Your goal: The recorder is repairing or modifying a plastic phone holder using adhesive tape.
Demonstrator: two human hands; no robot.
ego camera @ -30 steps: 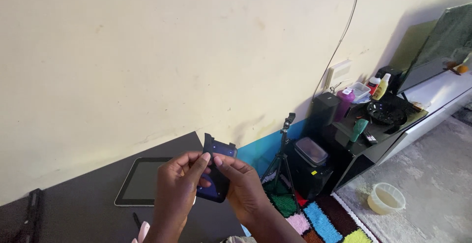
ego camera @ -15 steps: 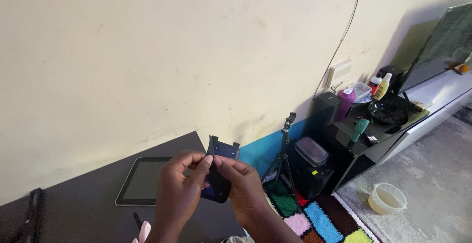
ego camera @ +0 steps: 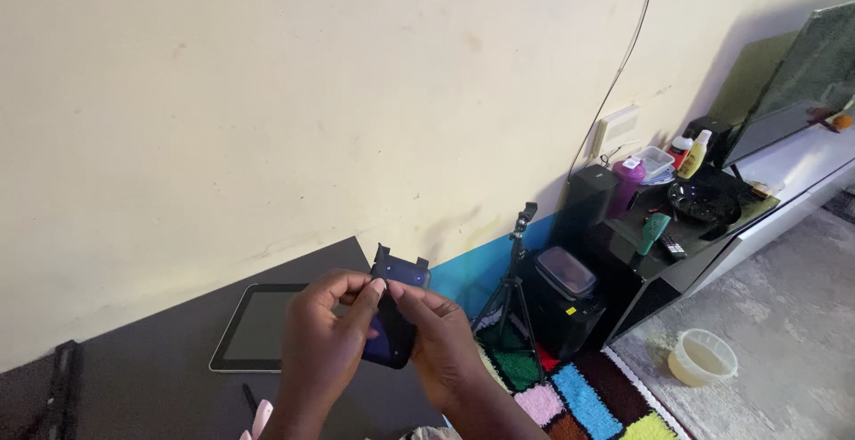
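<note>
Left hand [ego camera: 325, 351] and right hand [ego camera: 441, 342], fingers grasping a dark phone case [ego camera: 394, 315] between them, raised above the dark desk [ego camera: 142, 387]; tablet [ego camera: 258, 324] lying flat just behind.

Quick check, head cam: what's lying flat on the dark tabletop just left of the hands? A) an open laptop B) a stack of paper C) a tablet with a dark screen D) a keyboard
C: a tablet with a pale frame and a dark, unlit screen lies flat on the dark tabletop, just left of the left hand, which together with the right hand holds a small dark case.
</note>
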